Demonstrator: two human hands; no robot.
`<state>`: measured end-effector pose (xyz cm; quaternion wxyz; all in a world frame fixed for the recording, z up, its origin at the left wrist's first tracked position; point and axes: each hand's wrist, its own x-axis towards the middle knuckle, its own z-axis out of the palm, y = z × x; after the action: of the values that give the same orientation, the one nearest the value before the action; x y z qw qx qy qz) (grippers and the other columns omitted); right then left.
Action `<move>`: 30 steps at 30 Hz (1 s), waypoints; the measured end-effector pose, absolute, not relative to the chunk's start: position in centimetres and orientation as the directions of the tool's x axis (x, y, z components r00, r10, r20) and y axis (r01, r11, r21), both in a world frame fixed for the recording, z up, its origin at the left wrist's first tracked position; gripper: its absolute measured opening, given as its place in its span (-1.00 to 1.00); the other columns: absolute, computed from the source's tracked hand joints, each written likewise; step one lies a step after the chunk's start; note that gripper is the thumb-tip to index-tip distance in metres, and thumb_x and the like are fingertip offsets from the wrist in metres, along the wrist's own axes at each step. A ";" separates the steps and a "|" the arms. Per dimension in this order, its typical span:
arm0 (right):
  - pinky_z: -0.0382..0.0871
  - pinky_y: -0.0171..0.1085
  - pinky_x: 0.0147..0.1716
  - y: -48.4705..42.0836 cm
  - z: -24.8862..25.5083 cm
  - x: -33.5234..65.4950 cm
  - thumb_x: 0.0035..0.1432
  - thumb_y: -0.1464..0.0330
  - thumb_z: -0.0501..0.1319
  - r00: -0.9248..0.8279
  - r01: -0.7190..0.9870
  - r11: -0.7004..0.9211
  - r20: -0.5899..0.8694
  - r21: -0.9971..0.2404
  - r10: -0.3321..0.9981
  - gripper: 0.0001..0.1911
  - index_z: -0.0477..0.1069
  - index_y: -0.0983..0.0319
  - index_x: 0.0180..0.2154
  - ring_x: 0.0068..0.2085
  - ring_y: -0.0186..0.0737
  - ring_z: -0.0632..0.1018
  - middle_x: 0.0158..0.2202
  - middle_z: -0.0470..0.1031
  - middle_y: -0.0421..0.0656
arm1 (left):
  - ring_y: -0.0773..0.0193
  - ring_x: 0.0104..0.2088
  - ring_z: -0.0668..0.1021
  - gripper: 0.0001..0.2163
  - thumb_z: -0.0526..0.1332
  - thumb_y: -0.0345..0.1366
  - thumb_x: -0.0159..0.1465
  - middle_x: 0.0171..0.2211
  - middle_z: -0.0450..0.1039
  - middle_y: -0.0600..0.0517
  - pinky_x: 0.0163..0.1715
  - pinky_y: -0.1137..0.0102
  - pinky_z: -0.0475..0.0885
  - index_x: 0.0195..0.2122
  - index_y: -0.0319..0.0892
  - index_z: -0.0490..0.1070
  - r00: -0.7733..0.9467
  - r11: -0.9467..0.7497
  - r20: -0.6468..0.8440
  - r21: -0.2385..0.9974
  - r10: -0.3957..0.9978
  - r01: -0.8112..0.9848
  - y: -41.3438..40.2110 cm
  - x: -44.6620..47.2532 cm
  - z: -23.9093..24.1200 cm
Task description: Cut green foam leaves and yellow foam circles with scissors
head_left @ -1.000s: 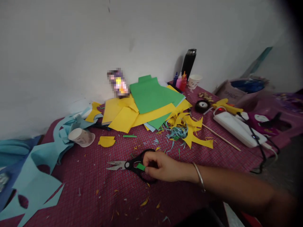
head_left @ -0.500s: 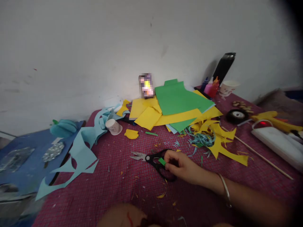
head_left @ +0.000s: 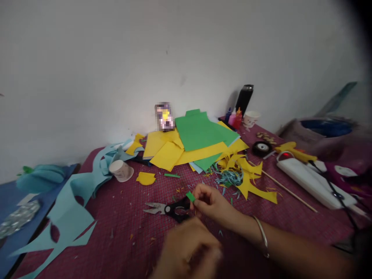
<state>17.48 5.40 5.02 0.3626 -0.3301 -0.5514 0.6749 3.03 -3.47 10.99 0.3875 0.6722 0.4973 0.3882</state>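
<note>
Between the thumb and fingers of my right hand point(head_left: 213, 205) is a small strip of green paper point(head_left: 191, 197). My left hand point(head_left: 188, 246) is in the lower middle, close below the right one. It is blurred by motion, and whether it holds anything does not show. A pair of black-handled scissors point(head_left: 167, 209) lies on the checked red cloth, blades pointing left and parted. My hands cover part of the handles. A thin green paper strip point(head_left: 172, 175) and a folded yellow paper piece point(head_left: 146, 178) lie beyond the scissors.
Green paper sheets point(head_left: 200, 131) and yellow sheets point(head_left: 167, 155) are stacked by the wall. A paper cup point(head_left: 119, 170) stands beside light-blue scraps point(head_left: 72, 197). To the right are yellow scraps point(head_left: 247, 170), a wooden stick point(head_left: 287, 186), tape point(head_left: 262, 148), a glue gun point(head_left: 296, 152) and a white power strip point(head_left: 310, 180).
My left hand has risen from the bottom edge to beside my right hand. The right hand still pinches the green paper strip. The view has shifted to the right.
</note>
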 end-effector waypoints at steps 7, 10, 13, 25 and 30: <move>0.24 -0.45 -0.60 5.5 6.1 16.8 -0.01 0.39 0.21 -0.541 -0.082 -0.207 -0.131 -0.975 0.830 -0.85 0.21 0.23 -0.44 -0.61 -0.48 0.43 -0.54 0.42 -0.34 | 0.34 -0.54 0.45 -0.88 0.27 -0.29 0.09 -0.52 0.43 0.10 -0.54 0.46 0.36 -0.36 -0.18 0.43 -0.065 0.095 -0.089 0.990 0.994 0.104 1.3 0.8 9.1; 0.26 -0.44 -0.58 5.8 6.7 16.6 -0.02 0.45 0.20 -0.586 -0.094 -0.192 -0.101 -0.977 0.804 -0.88 0.24 0.24 -0.41 -0.58 -0.48 0.43 -0.53 0.41 -0.33 | 0.37 -0.54 0.44 -0.90 0.29 -0.31 0.10 -0.57 0.42 0.12 -0.51 0.49 0.35 -0.41 -0.21 0.42 -0.054 0.096 -0.095 0.995 0.994 0.023 1.3 1.0 8.2; 0.33 -0.42 -0.51 6.2 7.0 16.5 -0.04 0.50 0.21 -0.642 -0.205 -0.228 -0.045 -0.952 0.766 -0.79 0.29 0.24 -0.29 -0.53 -0.47 0.46 -0.45 0.43 -0.31 | 0.40 -0.57 0.42 -0.88 0.30 -0.30 0.11 -0.59 0.44 0.10 -0.53 0.50 0.34 -0.48 -0.22 0.41 -0.120 0.116 -0.137 0.979 0.983 -0.167 1.3 1.2 7.9; 0.33 -0.39 -0.50 5.7 4.9 16.2 0.20 0.13 0.18 -0.613 -0.327 -0.276 -0.020 -0.904 0.790 -0.68 0.31 0.27 -0.31 -0.51 -0.42 0.49 -0.47 0.46 -0.23 | 0.37 -0.50 0.46 -0.88 0.34 -0.26 0.10 -0.51 0.51 0.06 -0.46 0.48 0.37 -0.38 -0.19 0.56 -0.250 0.099 -0.157 0.968 0.955 -0.232 0.9 0.7 6.0; 0.34 -0.41 -0.49 5.6 5.1 16.1 0.11 0.18 0.29 -0.603 -0.315 -0.282 -0.038 -0.906 0.797 -0.70 0.33 0.29 -0.32 -0.52 -0.44 0.49 -0.49 0.46 -0.25 | 0.36 -0.47 0.46 -0.90 0.28 -0.29 0.14 -0.51 0.50 0.08 -0.44 0.50 0.36 -0.36 -0.16 0.57 -0.244 0.012 0.002 0.998 0.970 0.057 0.4 0.6 6.5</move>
<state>16.11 5.60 5.12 0.3662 -0.2536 -0.4745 0.7593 0.58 0.43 6.46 0.4214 0.4479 0.5732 0.5416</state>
